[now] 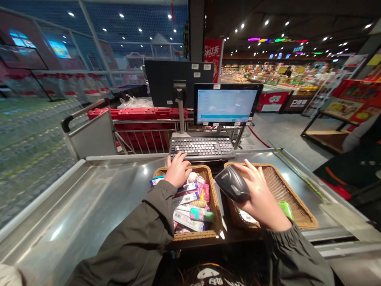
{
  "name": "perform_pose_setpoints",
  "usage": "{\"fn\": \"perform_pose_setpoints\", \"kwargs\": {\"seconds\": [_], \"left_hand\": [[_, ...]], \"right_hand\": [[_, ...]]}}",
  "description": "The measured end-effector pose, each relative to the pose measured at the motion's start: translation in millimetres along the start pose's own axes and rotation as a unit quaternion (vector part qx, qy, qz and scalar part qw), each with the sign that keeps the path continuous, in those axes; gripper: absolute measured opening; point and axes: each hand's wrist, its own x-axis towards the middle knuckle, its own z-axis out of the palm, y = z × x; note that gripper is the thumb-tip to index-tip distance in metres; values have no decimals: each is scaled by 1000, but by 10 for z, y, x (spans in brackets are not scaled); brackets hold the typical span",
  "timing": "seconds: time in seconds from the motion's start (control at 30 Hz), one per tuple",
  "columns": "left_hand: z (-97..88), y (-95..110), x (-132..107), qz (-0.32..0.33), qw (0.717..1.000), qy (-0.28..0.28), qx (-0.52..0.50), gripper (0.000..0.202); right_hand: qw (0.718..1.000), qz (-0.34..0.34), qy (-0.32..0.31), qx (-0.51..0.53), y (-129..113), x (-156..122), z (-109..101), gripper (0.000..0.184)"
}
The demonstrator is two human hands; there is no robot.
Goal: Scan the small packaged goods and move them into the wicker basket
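Observation:
My left hand (178,169) is open, with its fingertips by the front edge of a black keyboard (202,146), above a wicker basket (209,189). That basket is packed with boxed toothpaste and tubes (190,209) in many colours, and a small white round item (192,177) lies just beside my palm. My right hand (259,193) is shut on a black handheld barcode scanner (232,184), above a second wicker basket (282,192). A green item (286,210) and a white packet (248,217) lie in this basket, partly hidden by my hand.
Both baskets sit on a stainless steel checkout counter (82,206). A till monitor (226,104) and a dark rear screen (176,84) stand behind the keyboard. A metal shopping cart (140,135) with red baskets stands beyond, and shop displays fill the far right.

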Motion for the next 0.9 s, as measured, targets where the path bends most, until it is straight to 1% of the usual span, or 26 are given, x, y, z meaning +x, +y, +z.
{"fn": "perform_pose_setpoints", "kwargs": {"seconds": [0.07, 0.1, 0.17, 0.23, 0.33, 0.43, 0.53, 0.63, 0.77, 0.9], "left_hand": [[-76, 202, 44, 43, 999, -2, -14, 15], [-82, 308, 71, 62, 998, -8, -23, 16], [-21, 527, 127, 102, 994, -22, -40, 17], [130, 760, 184, 144, 987, -37, -54, 17], [440, 1138, 273, 205, 974, -67, -66, 19], [744, 1524, 377, 245, 961, -111, -65, 21], [1008, 1866, 506, 268, 951, -147, -50, 25], [1258, 2137, 643, 276, 944, -179, -22, 27], [1580, 2412, 764, 256, 942, -218, 21, 31], [1852, 2647, 736, 239, 936, -256, 43, 32]], "right_hand": [[999, 22, 17, -15, 140, -61, -92, 44], [999, 39, 28, -24, 216, -100, -147, 45], [995, 75, 49, -43, 370, -192, -261, 46], [991, 105, 62, -63, 515, -295, -365, 45], [984, 135, 71, -87, 711, -461, -482, 42], [980, 155, 77, -99, 890, -625, -559, 43], [976, 174, 82, -103, 1052, -768, -620, 44], [972, 192, 82, -103, 1197, -872, -678, 41], [969, 212, 78, -96, 1373, -947, -742, 39], [969, 220, 72, -84, 1545, -961, -763, 39]]}}
